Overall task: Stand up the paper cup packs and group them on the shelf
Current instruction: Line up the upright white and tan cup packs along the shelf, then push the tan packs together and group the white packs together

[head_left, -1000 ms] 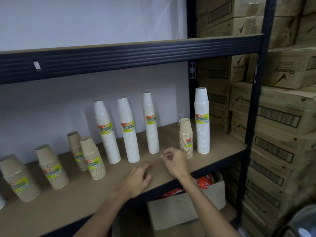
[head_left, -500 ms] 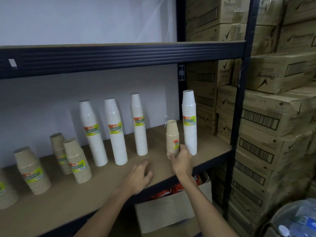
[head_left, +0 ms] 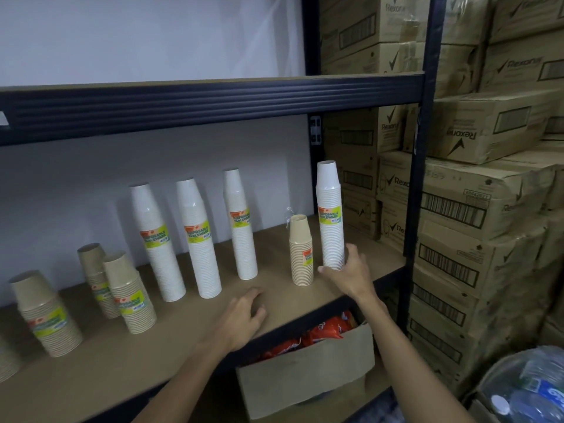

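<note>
Three tall white cup packs point(head_left: 198, 239) stand upright in a row at the middle of the wooden shelf point(head_left: 183, 346). A fourth tall white cup pack point(head_left: 329, 215) stands at the right end, and my right hand point(head_left: 348, 273) wraps its base, thumb on the left, fingers on the right. A short brown cup pack point(head_left: 300, 251) stands just left of it, free of the hand. Three more brown packs point(head_left: 129, 294) stand at the left, slightly tilted. My left hand point(head_left: 244, 315) rests flat on the shelf's front edge, holding nothing.
The dark beam of the upper shelf point(head_left: 213, 102) runs overhead. A black upright post point(head_left: 418, 178) borders the shelf's right end, with stacked cardboard boxes point(head_left: 457, 209) beyond. Below sits an open box of orange packets point(head_left: 305, 377). Wrapped water bottles point(head_left: 525, 389) lie bottom right.
My right hand has left the base of the short brown pack and moved right onto the base of the tall white pack. The left hand stays on the shelf.
</note>
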Available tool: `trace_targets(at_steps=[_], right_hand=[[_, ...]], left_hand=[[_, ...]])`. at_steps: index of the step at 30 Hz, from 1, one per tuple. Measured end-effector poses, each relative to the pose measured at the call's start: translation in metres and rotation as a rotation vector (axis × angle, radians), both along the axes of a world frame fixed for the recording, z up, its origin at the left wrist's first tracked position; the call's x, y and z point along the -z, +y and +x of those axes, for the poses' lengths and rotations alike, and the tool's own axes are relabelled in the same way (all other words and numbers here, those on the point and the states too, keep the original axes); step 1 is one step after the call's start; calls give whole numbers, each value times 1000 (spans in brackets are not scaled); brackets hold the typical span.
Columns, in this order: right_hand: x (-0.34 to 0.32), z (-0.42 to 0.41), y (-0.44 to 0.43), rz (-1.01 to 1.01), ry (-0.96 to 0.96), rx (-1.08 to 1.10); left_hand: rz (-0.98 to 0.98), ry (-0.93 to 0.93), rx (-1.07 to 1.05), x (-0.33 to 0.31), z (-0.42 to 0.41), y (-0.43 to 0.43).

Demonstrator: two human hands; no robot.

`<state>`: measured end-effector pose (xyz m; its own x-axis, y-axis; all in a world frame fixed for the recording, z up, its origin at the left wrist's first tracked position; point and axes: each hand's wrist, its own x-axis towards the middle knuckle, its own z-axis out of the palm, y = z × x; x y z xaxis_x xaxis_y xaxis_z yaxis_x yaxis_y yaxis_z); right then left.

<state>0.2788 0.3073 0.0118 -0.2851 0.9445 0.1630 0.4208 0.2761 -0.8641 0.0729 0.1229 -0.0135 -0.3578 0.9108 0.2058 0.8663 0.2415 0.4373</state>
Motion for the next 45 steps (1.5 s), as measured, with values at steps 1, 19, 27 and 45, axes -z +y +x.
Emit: trace_targets(at_steps=[1,19,27,45], right_hand=[[1,-4,4,0,-23,-22],[8,-2,36,-20,-32,-276],[19,-3,28,-17,17,-105],[20,-154,-227,230,56,-626]], left_hand=[[5,1,3,0,-1,1],[49,7,-4,9,-8,4],[54,-26,-2,11,-8,0],[143,68,-7,-5,-60,-189]])
